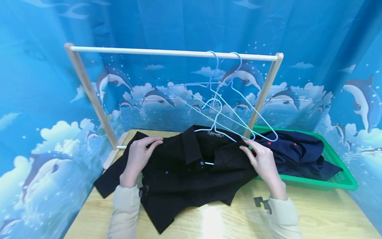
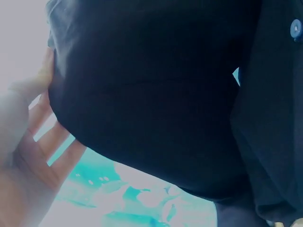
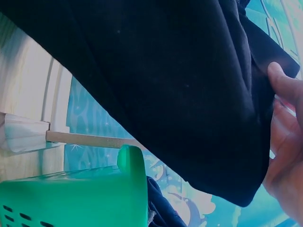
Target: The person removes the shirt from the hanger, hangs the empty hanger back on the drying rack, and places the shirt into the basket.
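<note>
A black collared shirt (image 1: 185, 186) with blue buttons is held up above the table, its lower edge hanging toward me. Inside its neck sits a light blue wire hanger (image 1: 214, 125), the hook standing up out of the collar; most of its frame is hidden by cloth. My left hand (image 1: 138, 156) pinches the shirt's left shoulder between thumb and fingers. At the opposite shoulder, my right hand (image 1: 264, 159) pinches the fabric near the hanger's end. In the left wrist view, the thumb lies on the near side of the cloth (image 2: 151, 94), fingers behind it.
Behind the shirt stands a wooden rack with a white rod (image 1: 134, 50). Two more wire hangers (image 1: 238, 89) hang from it, in front of the right post (image 1: 265, 89). On the right, a green basket (image 1: 322, 187) holds dark navy clothing (image 1: 298, 156). Everything stands on a wooden table (image 1: 316, 215).
</note>
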{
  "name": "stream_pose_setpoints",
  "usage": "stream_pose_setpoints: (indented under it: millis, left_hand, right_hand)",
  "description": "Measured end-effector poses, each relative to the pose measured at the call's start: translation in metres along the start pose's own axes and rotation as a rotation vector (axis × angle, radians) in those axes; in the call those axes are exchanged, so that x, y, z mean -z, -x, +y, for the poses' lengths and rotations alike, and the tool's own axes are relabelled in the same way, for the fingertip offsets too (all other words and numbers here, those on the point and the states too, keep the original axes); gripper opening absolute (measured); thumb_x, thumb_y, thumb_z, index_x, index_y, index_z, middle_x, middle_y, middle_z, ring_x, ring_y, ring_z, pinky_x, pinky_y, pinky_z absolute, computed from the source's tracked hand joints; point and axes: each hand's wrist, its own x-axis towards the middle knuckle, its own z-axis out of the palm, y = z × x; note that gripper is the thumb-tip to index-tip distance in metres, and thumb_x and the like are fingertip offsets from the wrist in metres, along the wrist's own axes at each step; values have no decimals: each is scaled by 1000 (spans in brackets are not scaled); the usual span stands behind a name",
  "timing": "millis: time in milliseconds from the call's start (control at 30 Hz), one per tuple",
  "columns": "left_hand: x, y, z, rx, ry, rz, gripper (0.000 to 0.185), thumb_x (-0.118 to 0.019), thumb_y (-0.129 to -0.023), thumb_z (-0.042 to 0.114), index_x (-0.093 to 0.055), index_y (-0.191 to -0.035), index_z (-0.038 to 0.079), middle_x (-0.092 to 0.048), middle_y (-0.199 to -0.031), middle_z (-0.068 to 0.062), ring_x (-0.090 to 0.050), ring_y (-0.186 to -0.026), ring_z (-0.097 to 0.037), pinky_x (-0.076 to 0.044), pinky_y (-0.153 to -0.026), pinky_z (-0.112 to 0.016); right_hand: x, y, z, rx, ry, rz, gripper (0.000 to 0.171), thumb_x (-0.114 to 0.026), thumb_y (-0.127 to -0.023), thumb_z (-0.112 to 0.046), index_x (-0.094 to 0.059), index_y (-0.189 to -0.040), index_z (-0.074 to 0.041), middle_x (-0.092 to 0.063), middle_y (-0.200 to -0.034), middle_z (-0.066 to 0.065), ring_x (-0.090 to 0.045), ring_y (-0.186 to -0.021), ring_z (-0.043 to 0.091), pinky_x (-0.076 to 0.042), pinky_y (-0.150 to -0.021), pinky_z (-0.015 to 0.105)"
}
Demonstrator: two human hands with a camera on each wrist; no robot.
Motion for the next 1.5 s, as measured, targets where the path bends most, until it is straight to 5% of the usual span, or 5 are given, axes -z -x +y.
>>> stream_pose_setpoints:
  millis: [300,500,733,1133,1500]
  left_hand:
    - [-6,-1,18,-164,-213,25,14,-70,-95,22,-77,-103,13,-72,-96,-3,-69,-84,-24,-57,-75,-41]
    - [-19,-2,24,-246,-223,42,9,-69,-97,18,-74,-101,12,-67,-92,-5,-64,-78,-25,-54,-76,-42]
    - [-32,-2,36,-303,-226,23,8,-66,-99,16,-71,-100,9,-63,-89,-6,-62,-82,-26,-53,-88,-45]
    - [-32,-3,40,-255,-1,58,8,-64,-99,10,-71,-100,7,-59,-90,-6,-55,-77,-21,-48,-69,-34]
    - [-1,-5,24,-202,79,152,7,-63,-97,4,-68,-91,4,-56,-84,-8,-50,-68,-19,-37,-61,-28]
  right_hand:
    - [-4,1,-1,20,-4,4,24,-81,-80,1,-72,-101,-5,-75,-96,12,-72,-78,29,-54,-67,47]
    - [-12,2,-4,52,-12,-11,22,-81,-80,-1,-72,-99,-8,-74,-87,7,-67,-67,22,-52,-61,44]
    - [-22,4,-14,68,-53,-49,21,-82,-81,-4,-74,-100,-9,-76,-92,5,-73,-77,24,-56,-67,44]
    - [-24,3,-22,81,-74,-19,22,-84,-78,-1,-76,-97,-9,-76,-92,5,-73,-78,22,-55,-67,41]
    - [1,0,-6,-36,33,4,14,-82,-81,-5,-76,-93,-9,-73,-87,2,-67,-63,16,-53,-58,31]
